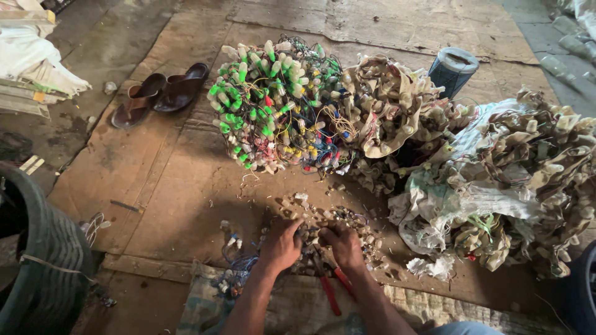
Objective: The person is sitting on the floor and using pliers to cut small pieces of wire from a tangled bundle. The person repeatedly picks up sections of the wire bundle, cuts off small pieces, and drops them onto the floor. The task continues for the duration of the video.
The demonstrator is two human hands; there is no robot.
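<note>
small parts [310,239] are gripped closely by the left hand [282,244] and right hand [343,245], so pieces may be scattered, or the red pliers [332,290] below may be knocked.

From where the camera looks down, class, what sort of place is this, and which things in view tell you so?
Probably an informal floor workshop for sorting scrap electrical parts. Signs: flattened cardboard sheets as a work mat, a tangled heap of green-capped wired bulbs, and red-handled pliers beside both hands.

Bare forearms, no sleeves; pale blue garment, perhaps trousers [462,329].
</note>
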